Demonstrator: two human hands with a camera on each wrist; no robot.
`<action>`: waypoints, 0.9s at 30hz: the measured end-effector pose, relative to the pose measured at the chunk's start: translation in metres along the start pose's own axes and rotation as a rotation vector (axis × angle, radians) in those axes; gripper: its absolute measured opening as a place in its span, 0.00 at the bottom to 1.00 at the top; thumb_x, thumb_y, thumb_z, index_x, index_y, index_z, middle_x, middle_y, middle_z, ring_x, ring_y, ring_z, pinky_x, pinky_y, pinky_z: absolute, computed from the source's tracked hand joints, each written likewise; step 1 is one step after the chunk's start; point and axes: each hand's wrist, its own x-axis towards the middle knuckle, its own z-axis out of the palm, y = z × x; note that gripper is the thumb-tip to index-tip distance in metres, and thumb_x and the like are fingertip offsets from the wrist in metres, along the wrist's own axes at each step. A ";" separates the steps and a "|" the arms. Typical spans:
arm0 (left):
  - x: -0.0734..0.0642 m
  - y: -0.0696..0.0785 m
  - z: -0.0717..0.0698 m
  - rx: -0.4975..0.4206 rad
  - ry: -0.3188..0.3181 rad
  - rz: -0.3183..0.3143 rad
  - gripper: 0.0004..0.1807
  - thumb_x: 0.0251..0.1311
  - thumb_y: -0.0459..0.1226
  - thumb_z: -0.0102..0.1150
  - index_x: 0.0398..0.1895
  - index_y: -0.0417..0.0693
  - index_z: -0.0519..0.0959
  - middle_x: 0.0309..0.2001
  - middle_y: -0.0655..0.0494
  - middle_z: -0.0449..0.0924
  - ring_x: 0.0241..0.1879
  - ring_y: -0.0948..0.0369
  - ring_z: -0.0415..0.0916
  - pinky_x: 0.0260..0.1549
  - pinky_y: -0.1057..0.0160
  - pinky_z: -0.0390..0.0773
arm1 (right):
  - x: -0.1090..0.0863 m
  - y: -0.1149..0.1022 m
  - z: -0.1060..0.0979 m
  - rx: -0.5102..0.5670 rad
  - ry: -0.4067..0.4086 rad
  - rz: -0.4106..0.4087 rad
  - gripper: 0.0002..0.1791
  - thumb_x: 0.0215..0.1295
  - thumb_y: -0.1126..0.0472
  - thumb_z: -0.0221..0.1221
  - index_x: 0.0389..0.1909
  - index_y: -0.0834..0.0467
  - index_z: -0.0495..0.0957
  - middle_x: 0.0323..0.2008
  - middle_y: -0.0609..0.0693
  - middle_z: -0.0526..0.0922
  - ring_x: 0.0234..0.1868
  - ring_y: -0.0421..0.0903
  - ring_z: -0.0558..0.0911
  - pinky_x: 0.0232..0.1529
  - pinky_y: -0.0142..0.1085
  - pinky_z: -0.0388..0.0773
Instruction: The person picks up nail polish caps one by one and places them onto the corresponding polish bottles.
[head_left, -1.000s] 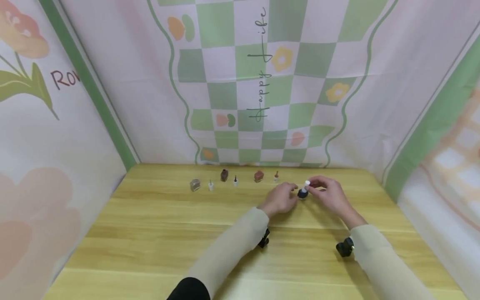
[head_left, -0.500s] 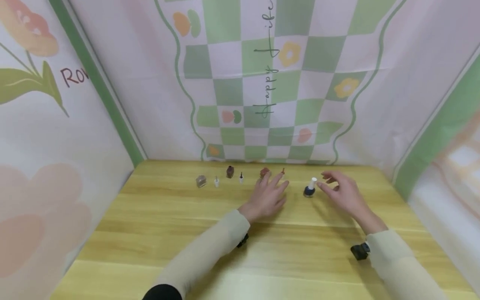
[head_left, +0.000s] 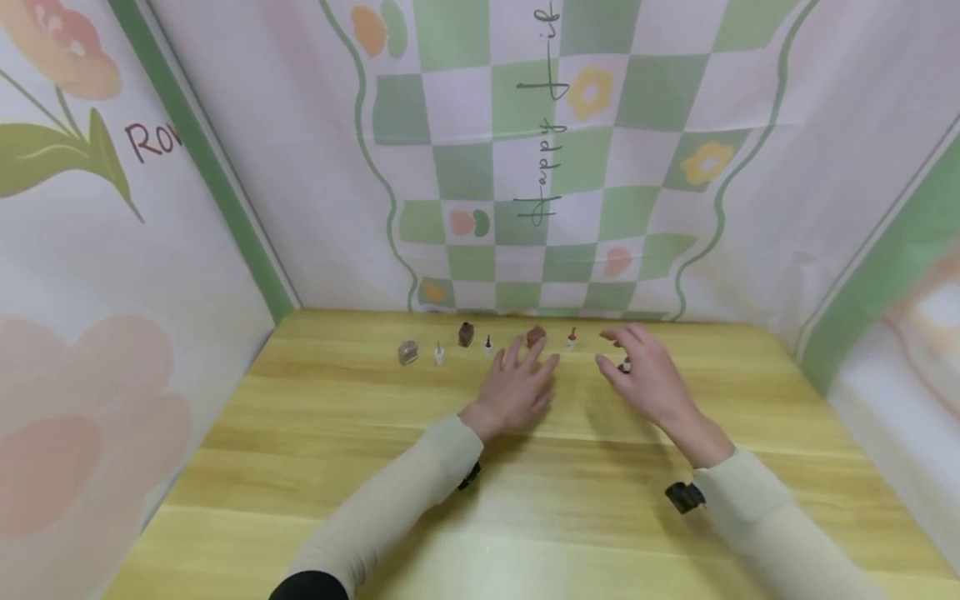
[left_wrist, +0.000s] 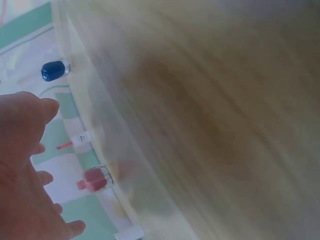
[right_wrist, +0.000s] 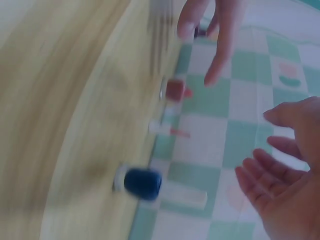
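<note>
My left hand (head_left: 513,387) hovers over the table with spread fingers, its fingertips overlapping the red nail polish bottle (head_left: 536,336) in the head view. Nothing is between my right hand's (head_left: 648,375) parted thumb and fingers. Behind that hand, the dark blue nail polish bottle is mostly hidden in the head view; the right wrist view shows this blue bottle (right_wrist: 142,184) upright with its white cap (right_wrist: 187,195) on. Between the two hands a white cap with a red brush (head_left: 572,338) stands brush up. The red bottle (right_wrist: 175,90) has no cap on it.
Farther left stand a clear bottle (head_left: 408,352), a white cap with a pale brush (head_left: 439,355), a dark purple bottle (head_left: 466,335) and a white cap with a dark brush (head_left: 488,345). A patterned cloth (head_left: 517,167) hangs behind the wooden table (head_left: 315,450).
My right hand has let go of the blue bottle's white cap and shifted in front of that bottle. My left hand has moved left from beside it, spreading its fingers near the red bottle.
</note>
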 end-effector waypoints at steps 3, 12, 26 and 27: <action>0.000 -0.001 0.002 0.000 -0.013 -0.021 0.37 0.78 0.56 0.43 0.83 0.62 0.47 0.84 0.52 0.35 0.81 0.42 0.34 0.75 0.38 0.51 | 0.006 -0.006 0.011 0.040 -0.072 0.083 0.24 0.67 0.67 0.64 0.61 0.71 0.73 0.56 0.68 0.77 0.55 0.65 0.78 0.49 0.57 0.82; -0.003 -0.003 0.006 -0.060 -0.020 -0.072 0.38 0.78 0.57 0.41 0.84 0.59 0.43 0.84 0.50 0.32 0.81 0.40 0.33 0.75 0.38 0.50 | 0.015 -0.007 0.039 0.098 -0.180 0.287 0.33 0.68 0.63 0.63 0.69 0.73 0.63 0.63 0.73 0.68 0.61 0.69 0.73 0.59 0.62 0.75; 0.006 -0.004 0.012 -0.281 -0.012 -0.150 0.42 0.77 0.57 0.44 0.84 0.56 0.41 0.83 0.47 0.34 0.79 0.36 0.38 0.74 0.36 0.53 | 0.024 -0.003 0.054 0.135 -0.235 0.434 0.37 0.71 0.61 0.59 0.73 0.74 0.56 0.67 0.75 0.64 0.66 0.69 0.69 0.65 0.62 0.70; 0.007 -0.004 0.012 -0.308 -0.007 -0.156 0.42 0.77 0.56 0.45 0.84 0.56 0.40 0.83 0.47 0.35 0.79 0.36 0.38 0.73 0.36 0.53 | 0.024 -0.003 0.055 0.134 -0.235 0.437 0.37 0.71 0.60 0.59 0.73 0.74 0.56 0.67 0.75 0.64 0.65 0.69 0.69 0.65 0.62 0.70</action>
